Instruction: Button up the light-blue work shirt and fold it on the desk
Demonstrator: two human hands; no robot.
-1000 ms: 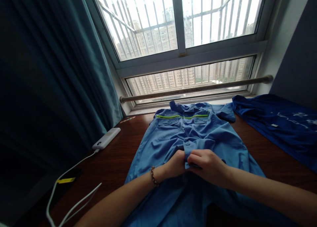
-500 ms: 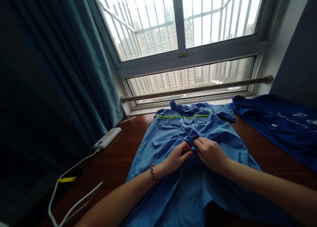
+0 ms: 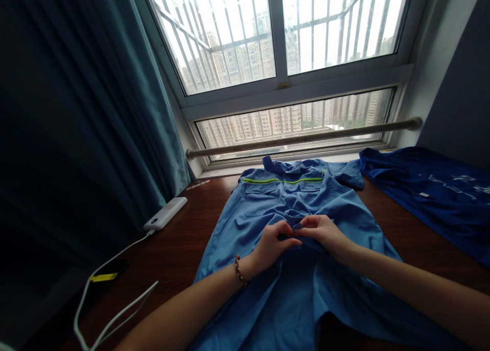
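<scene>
White characters mark the dark-blue shirt at the right, but they are too skewed and small to read, and the picture edge cuts that shirt off. The white power bank has a small dark spot on its face, too fine to make out. The light-blue shirt lies front up on the brown table, collar toward the window, its lower end running out of view. The right hand has thumb and forefinger closed on a fold of its front. The left hand, a bracelet at its wrist, meets the same fold with thumb and forefinger parted; whether it grips any cloth I cannot tell, as the fingers hide the spot. Left of the shirt are a white cable and a yellow strip, beside a curtain lost in shadow. A rail crosses the lower window pane
</scene>
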